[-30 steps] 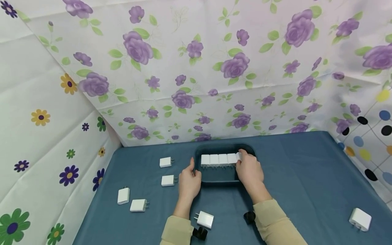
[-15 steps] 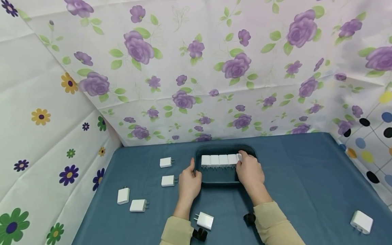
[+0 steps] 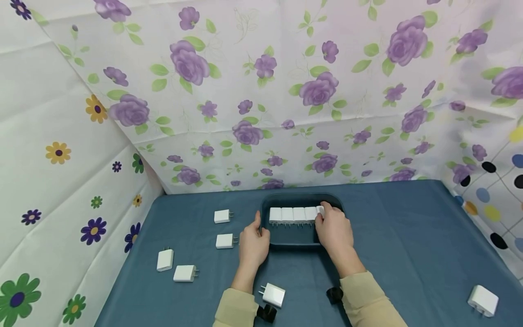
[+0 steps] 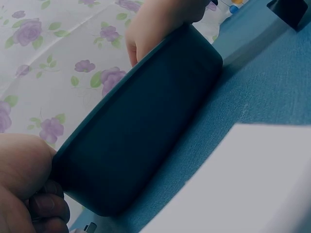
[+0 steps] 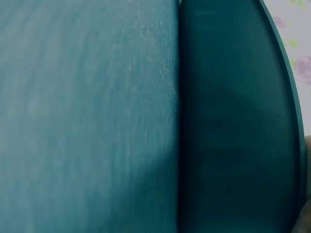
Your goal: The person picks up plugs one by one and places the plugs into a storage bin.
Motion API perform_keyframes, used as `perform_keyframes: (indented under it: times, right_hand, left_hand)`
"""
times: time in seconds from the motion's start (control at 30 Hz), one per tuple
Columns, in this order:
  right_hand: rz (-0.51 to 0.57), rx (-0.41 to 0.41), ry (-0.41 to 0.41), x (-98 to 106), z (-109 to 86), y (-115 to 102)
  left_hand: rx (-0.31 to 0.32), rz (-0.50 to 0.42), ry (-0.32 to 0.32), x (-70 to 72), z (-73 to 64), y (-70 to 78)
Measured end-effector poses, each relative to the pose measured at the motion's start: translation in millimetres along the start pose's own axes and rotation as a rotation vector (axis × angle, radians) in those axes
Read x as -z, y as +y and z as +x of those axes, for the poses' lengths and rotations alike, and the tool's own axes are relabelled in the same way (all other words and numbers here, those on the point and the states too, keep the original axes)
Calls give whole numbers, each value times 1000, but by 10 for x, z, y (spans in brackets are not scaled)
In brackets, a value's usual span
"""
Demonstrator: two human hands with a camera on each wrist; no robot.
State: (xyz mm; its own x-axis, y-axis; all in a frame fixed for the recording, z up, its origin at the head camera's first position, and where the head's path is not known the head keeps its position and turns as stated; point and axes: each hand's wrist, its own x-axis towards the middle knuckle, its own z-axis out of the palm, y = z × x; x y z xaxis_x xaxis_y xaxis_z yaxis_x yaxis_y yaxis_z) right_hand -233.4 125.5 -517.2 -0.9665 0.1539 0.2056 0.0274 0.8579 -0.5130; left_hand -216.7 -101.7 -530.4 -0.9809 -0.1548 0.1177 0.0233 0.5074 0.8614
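Observation:
A dark blue-green tray (image 3: 294, 246) stands toward the back of the table. Its left rim is gripped by my left hand (image 3: 253, 245), with thumb up along the side and fingers curled, as the left wrist view shows beside the tray wall (image 4: 136, 116). Inside, white plug chargers (image 3: 287, 214) stand in a tight row along the back, prongs toward me. My right hand (image 3: 336, 227) reaches in over the right side and pinches the charger (image 3: 320, 210) at the row's right end, mostly hidden by fingers. In the right wrist view the tray's outer wall (image 5: 238, 116) fills the right half.
Loose chargers lie left of the tray, including a back one (image 3: 222, 216) and a front one (image 3: 185, 273). Another charger (image 3: 273, 295) lies between my forearms, and one more charger (image 3: 483, 300) at far right. Flowered cloth (image 3: 245, 91) hangs behind the blue table (image 3: 400, 236).
The head view has shifted slightly. Both hands keep their places on the tray and the end charger, with hardly any movement.

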Motion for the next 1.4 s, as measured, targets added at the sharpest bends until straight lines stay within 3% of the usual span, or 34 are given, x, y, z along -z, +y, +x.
perform_keyframes:
  times: [0.2,0.43,0.6,0.77,0.93,1.1,1.27,1.4]
  right_hand:
    - [34,68,40,75,-35,57]
    - [127,124,14,421,-113,140]
    - [143,108,-3,756,-223,322]
    - [92,53,-54,1042,-350,638]
    - [-11,-86,-124,1267,-495,1146]
    - [-106,-324,-164,1464,-728,1649]
    - [-208,-544,-197,1469,-1005,2100]
    - [-289,-674,-189,1343,-1144,2679]
  left_hand:
    - [0,12,-3,3,-25,-8]
    - [-9,20,11,21,-19,-26]
    - [-10,20,20,65,20,-43]
    - [-12,19,41,150,58,-58]
    - [0,36,49,187,57,-59]
    - [10,43,12,133,19,-48]
    - [11,41,8,89,-28,-25]
    - [-10,35,12,63,-31,-19]
